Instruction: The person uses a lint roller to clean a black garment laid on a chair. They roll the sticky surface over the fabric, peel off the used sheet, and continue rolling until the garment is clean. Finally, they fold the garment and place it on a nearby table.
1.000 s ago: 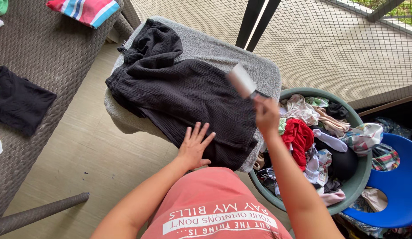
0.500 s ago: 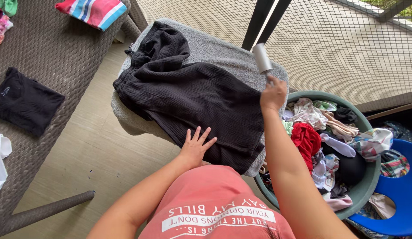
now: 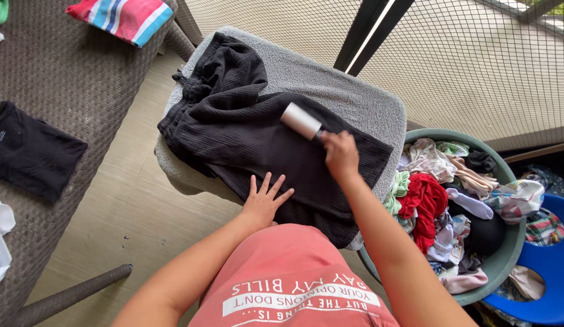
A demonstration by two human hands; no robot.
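Note:
A black crinkled garment (image 3: 245, 133) lies spread over a grey towel-covered board (image 3: 348, 100). My left hand (image 3: 264, 197) rests flat on the garment's near edge, fingers spread. My right hand (image 3: 341, 152) grips the handle of a lint roller (image 3: 301, 121), whose pale roll lies against the middle of the black cloth.
A green tub (image 3: 506, 254) full of mixed clothes stands at the right, by a blue plastic chair (image 3: 545, 272). A wicker sofa (image 3: 58, 72) at the left holds a folded black shirt (image 3: 30, 148) and a striped cloth (image 3: 124, 15). Mesh fencing (image 3: 476, 60) runs behind.
My right hand has brought the lint roller down from the board's far right edge onto the middle of the black garment. My left hand has stayed in place.

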